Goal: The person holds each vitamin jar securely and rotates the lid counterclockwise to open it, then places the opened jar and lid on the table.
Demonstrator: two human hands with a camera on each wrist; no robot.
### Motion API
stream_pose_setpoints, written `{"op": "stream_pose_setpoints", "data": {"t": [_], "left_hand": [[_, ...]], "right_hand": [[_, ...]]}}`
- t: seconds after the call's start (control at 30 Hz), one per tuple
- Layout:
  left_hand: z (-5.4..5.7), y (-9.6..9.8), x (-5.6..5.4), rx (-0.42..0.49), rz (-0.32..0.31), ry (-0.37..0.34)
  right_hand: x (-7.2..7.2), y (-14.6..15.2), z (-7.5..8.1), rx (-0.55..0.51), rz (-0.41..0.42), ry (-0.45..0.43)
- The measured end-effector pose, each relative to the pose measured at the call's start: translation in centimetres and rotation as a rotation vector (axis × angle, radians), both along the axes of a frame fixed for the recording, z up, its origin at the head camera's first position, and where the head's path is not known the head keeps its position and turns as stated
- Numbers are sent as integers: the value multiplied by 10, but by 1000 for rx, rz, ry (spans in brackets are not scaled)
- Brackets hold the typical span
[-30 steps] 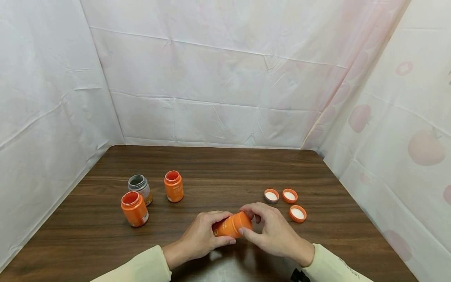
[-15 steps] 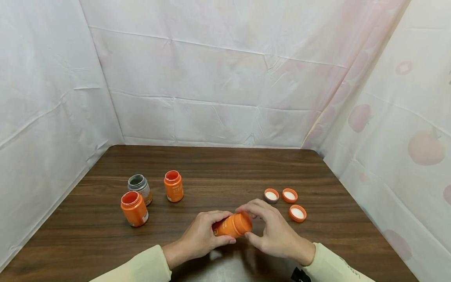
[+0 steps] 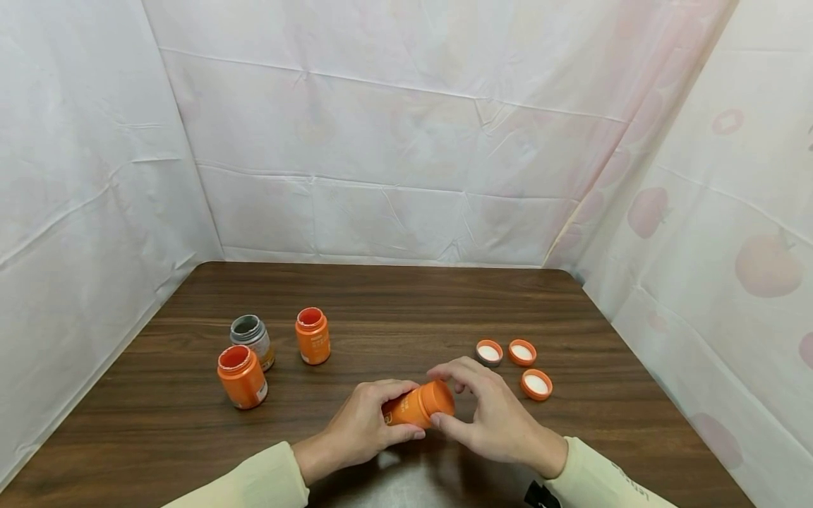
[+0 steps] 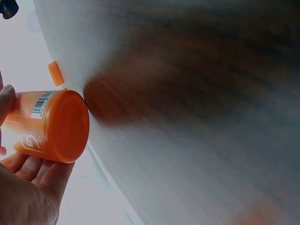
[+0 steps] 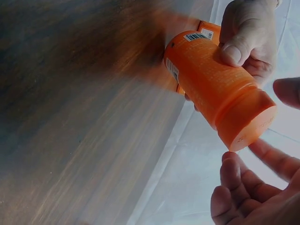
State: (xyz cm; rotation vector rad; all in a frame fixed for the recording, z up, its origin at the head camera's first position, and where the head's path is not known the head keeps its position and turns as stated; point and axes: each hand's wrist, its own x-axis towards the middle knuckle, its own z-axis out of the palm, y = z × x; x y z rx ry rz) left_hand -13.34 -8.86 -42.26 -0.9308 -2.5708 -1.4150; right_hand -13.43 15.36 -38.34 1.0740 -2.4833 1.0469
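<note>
In the head view my left hand grips an orange plastic bottle that lies tilted, its capped end toward the right. A screw cap is on its mouth. Around that cap my right hand is spread. The right wrist view shows the thumb slightly off the cap, while the fingertips come close to or touch its edge. Seen from the left wrist, the bottle's base faces the camera, and a barcode shows on its side.
To the left stand three uncapped bottles: an orange one, a grey one behind it, and another orange one. At right, three caps lie inside up: one grey-sided and two orange. White sheeting borders the brown table.
My right hand has loosened from around the cap and shifted slightly, its thumb coming off and then back near the cap. My left hand and the bottle stay almost still.
</note>
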Motion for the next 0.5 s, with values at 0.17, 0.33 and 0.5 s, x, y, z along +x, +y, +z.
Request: {"op": "stream_pose_setpoints", "data": {"t": [0.17,0.33,0.5], "left_hand": [[0,0,0,-1,-2,-6],[0,0,0,1,-9,-4],[0,0,0,1,-9,-16]], "right_hand": [[1,-1,1,25,-94,-37],[3,-1,2,53,-151,-94],[3,-2,4,78,-188,-142]]}}
